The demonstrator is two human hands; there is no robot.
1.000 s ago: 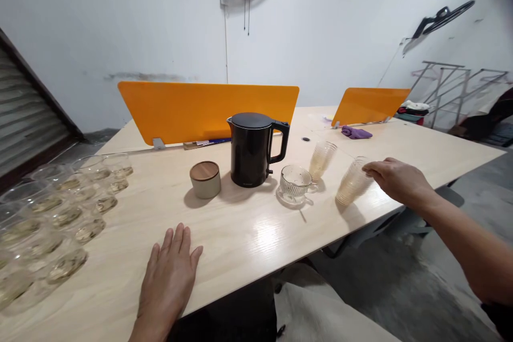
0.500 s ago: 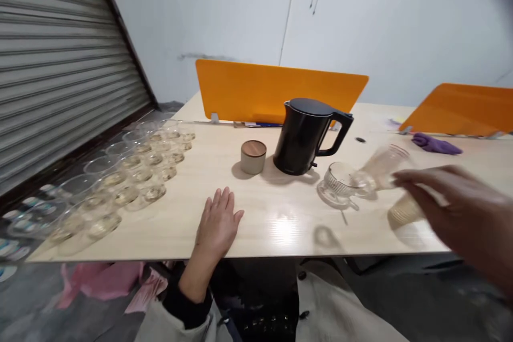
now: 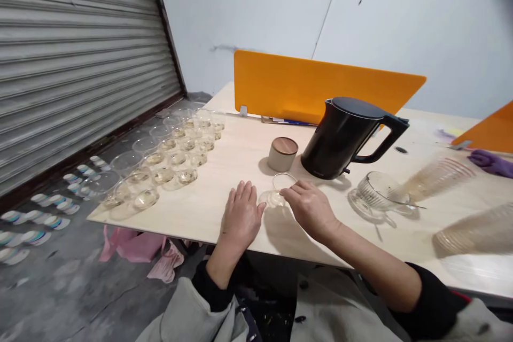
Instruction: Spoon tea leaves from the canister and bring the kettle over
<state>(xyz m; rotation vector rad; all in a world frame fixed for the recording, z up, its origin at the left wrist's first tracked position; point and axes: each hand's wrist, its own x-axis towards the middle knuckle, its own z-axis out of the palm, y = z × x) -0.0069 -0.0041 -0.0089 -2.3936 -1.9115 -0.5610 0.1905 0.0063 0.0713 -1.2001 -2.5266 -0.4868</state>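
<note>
Right hand [image 3: 308, 208]: fingertips touching a clear glass cup [image 3: 276, 199], grip unclear.
Left hand [image 3: 241, 216]: open, flat on the tabletop [image 3: 236, 155], just beside the cup.
Behind: black electric kettle [image 3: 340, 139], wooden-lidded canister [image 3: 282, 154].

Black kettle [image 3: 340, 139], wood-lidded canister [image 3: 282, 153], orange divider [image 3: 320, 88], probably purple cloth [image 3: 492, 163]

A small clear glass cup [image 3: 276, 197] lies tipped on its side, its round rim raised, on the pale wood tabletop [image 3: 240, 155].
</note>
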